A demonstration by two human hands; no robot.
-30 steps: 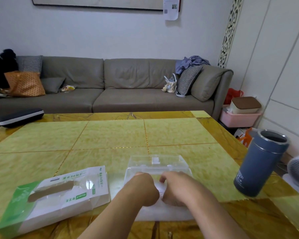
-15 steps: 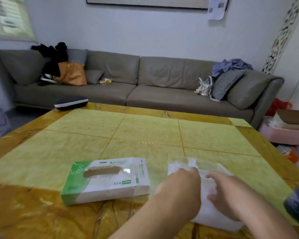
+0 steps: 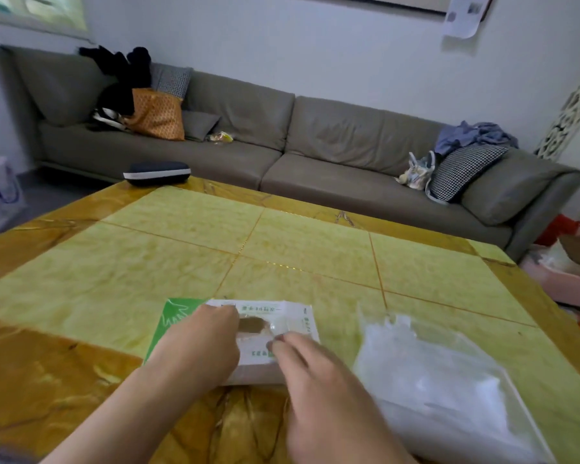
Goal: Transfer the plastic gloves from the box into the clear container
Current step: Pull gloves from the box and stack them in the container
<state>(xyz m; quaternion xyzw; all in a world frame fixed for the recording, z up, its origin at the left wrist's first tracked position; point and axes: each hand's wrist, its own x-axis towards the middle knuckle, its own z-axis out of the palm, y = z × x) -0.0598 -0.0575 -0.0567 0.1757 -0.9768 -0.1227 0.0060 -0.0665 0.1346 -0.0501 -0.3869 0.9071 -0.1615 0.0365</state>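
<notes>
Both hands are laid on the green-and-white cardboard glove box (image 3: 275,326) on the yellow tiled surface (image 3: 181,262): left hand (image 3: 201,343) curled over it, right hand (image 3: 315,373) fingers relaxed, apart. Just beside lies the clear plastic container (image 3: 449,380).

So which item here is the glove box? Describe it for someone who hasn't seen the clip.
On the yellow-green table, near its front edge, both hands meet over it. The glove box is flat, white and green with an oval slot, left of the clear container.
</notes>
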